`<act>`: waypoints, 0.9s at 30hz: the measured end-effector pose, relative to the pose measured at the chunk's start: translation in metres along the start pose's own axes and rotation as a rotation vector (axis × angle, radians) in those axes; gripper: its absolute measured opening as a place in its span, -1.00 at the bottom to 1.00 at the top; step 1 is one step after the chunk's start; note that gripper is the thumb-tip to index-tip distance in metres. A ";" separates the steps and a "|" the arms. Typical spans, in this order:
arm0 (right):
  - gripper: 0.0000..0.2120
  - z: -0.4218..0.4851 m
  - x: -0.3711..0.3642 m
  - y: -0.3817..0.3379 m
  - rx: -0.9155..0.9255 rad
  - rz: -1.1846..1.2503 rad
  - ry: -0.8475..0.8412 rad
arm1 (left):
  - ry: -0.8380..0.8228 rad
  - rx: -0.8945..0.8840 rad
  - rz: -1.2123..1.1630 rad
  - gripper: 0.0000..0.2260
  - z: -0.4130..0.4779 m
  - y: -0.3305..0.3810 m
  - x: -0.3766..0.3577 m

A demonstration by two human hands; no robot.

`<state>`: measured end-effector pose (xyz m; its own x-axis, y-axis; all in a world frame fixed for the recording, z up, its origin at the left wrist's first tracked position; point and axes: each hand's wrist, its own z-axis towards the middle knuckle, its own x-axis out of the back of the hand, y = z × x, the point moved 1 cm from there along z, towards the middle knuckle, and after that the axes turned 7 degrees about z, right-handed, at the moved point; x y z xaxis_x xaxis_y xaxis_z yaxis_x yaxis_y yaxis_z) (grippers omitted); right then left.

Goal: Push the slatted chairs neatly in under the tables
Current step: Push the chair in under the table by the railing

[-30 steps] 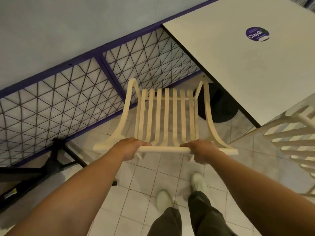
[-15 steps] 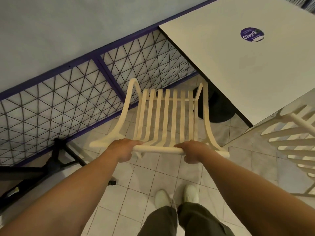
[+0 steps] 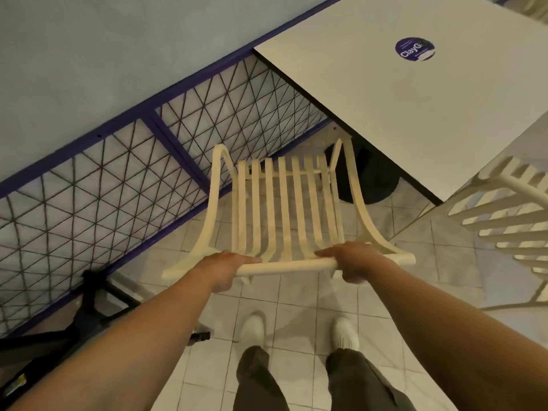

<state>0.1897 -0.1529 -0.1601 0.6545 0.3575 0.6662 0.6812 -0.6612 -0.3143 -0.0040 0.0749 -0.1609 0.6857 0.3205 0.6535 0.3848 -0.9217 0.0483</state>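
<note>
A cream slatted chair [image 3: 284, 209] stands on the tiled floor in front of me, its seat pointing toward the white square table [image 3: 400, 93] at the upper right. My left hand [image 3: 226, 266] and my right hand [image 3: 354, 261] both grip the chair's top back rail, one near each end. The chair's front right corner sits just under the table's near edge, by the table's black round base [image 3: 373, 179]. The chair's legs are mostly hidden beneath the seat.
A purple-framed mesh railing [image 3: 142, 161] runs along the left, close to the chair's left side. A second cream slatted chair [image 3: 510, 215] stands at the right edge. A black table foot [image 3: 86, 310] lies at the lower left. My white shoes [image 3: 252, 329] stand behind the chair.
The chair has slid forward toward the table with both hands still on the rail. My feet have stepped up and apart behind it.
</note>
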 end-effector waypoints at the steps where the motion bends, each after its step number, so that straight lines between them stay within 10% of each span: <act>1: -0.23 0.000 -0.002 -0.003 -0.007 0.001 0.017 | 0.005 -0.016 0.015 -0.19 0.001 0.000 0.000; 27: -0.34 0.004 -0.023 -0.058 -0.062 0.110 0.028 | 0.045 -0.116 0.152 -0.20 0.003 -0.059 0.016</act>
<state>0.1364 -0.1205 -0.1597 0.7141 0.2627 0.6489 0.5836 -0.7354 -0.3444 -0.0139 0.1350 -0.1555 0.7015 0.1676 0.6927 0.2027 -0.9787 0.0316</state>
